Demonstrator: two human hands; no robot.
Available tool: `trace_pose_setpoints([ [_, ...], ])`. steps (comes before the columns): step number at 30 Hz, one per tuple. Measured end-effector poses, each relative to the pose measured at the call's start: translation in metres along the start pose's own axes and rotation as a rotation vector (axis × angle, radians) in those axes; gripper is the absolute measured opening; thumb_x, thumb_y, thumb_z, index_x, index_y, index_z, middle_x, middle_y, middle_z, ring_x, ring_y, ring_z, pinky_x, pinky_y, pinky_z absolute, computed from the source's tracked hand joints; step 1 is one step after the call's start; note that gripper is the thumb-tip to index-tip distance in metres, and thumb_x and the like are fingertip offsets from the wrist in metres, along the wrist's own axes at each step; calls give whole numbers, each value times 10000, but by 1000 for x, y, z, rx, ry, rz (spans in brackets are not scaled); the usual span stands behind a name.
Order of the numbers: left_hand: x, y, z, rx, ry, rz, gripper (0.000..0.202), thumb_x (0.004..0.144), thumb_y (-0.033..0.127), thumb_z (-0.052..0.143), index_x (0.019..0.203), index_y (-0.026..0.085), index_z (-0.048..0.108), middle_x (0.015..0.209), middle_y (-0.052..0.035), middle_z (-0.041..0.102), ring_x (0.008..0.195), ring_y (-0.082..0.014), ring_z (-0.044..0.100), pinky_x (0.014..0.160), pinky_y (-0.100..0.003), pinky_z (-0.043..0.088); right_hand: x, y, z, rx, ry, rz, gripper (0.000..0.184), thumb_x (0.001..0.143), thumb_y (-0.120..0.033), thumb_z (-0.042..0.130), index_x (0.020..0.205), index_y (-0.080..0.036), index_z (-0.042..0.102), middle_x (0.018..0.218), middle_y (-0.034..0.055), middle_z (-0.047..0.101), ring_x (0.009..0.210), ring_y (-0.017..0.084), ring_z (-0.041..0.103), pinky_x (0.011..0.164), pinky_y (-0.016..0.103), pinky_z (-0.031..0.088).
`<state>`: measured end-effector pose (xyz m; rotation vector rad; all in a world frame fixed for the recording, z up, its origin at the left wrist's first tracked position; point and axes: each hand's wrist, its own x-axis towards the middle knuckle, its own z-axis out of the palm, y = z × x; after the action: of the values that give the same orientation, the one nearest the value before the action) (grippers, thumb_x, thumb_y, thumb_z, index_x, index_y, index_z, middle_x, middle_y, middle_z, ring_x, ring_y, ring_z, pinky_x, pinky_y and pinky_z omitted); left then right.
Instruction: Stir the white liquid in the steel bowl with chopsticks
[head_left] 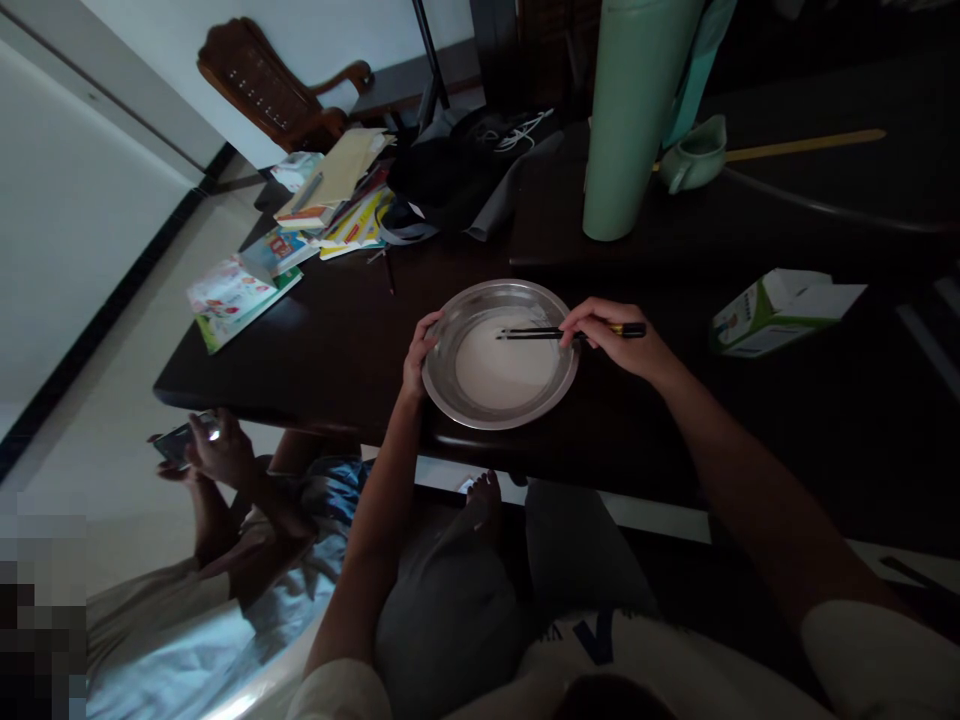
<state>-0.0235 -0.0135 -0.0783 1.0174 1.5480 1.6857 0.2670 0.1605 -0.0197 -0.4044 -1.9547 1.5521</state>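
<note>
A round metal bowl [501, 420] rests near the front edge of the dark wooden table. Inside it lies a smooth whitish mixture [499, 375]; whether it is liquid or batter I cannot tell. My left hand [421, 355] grips the bowl's left rim, fingers on the outside and over the edge. Above the right rim, my right hand [611, 335] is closed around a pair of black chopsticks [536, 333]. Their tips point left, over or in the mixture.
Beyond the bowl stands a tall green cylinder [634, 120], with a small green pitcher [696, 158] beside it. An opened carton [776, 315] lies to the right. Books [349, 225] and a black bag [457, 180] crowd the back left. Another person holds a phone [184, 440] at left.
</note>
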Motion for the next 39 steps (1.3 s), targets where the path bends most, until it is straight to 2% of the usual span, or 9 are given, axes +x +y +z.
trace_pose_setpoints([
  [5,-1,2,2,-14,18,-22,399,821,445,625,1191,296,640,1239,-28,635,1137,-259,606,991,-384,478,1,-1,-2,111,61,25,169,885,-180,555,781,-196,687,576,-3,653,487,102,495,457,267,337],
  [9,-1,3,2,22,22,-6,402,826,463,623,1185,283,636,1263,-33,624,1194,-268,579,1031,-387,453,-1,-2,3,67,-56,38,161,905,-208,556,843,-196,705,713,19,726,553,106,535,515,270,397],
  [11,-1,3,2,31,14,4,410,829,476,623,1188,278,629,1259,-39,621,1199,-273,575,1035,-392,447,-1,-1,2,19,-44,16,164,913,-216,555,867,-199,711,764,25,742,579,109,545,544,273,415],
  [17,-1,4,3,-17,23,-19,403,812,455,646,1181,293,649,1239,-31,642,1149,-274,601,991,-399,482,0,-3,-4,91,57,28,165,893,-197,561,786,-197,687,573,-3,651,486,103,491,460,270,334],
  [22,-1,3,2,-11,22,-6,400,810,456,649,1171,285,654,1240,-32,641,1156,-274,600,994,-396,485,-1,-1,3,67,-86,36,164,910,-190,551,853,-198,704,719,19,728,580,112,546,534,276,403],
  [25,-1,1,2,-25,-4,-14,412,824,483,637,1194,303,627,1212,-36,641,1123,-274,618,964,-402,495,0,0,2,16,-38,20,173,926,-200,546,878,-205,713,769,23,743,591,110,537,558,282,413],
  [29,-1,1,2,-4,-1,-3,410,838,487,624,1198,290,614,1217,-42,636,1151,-283,605,993,-410,470,1,-1,-3,76,55,14,178,899,-156,549,815,-194,701,641,8,692,515,102,498,487,270,356],
  [35,-1,4,2,-20,9,-17,407,824,443,635,1197,281,631,1230,-31,634,1135,-263,599,982,-376,469,-1,-1,2,67,-43,30,176,911,-166,542,851,-191,705,711,19,726,557,103,524,523,268,386],
  [39,-2,5,3,-27,35,-37,396,815,426,644,1178,269,648,1226,-25,636,1129,-251,600,972,-352,476,1,1,-2,45,33,7,179,900,-162,545,833,-193,708,685,11,716,540,98,509,510,262,370],
])
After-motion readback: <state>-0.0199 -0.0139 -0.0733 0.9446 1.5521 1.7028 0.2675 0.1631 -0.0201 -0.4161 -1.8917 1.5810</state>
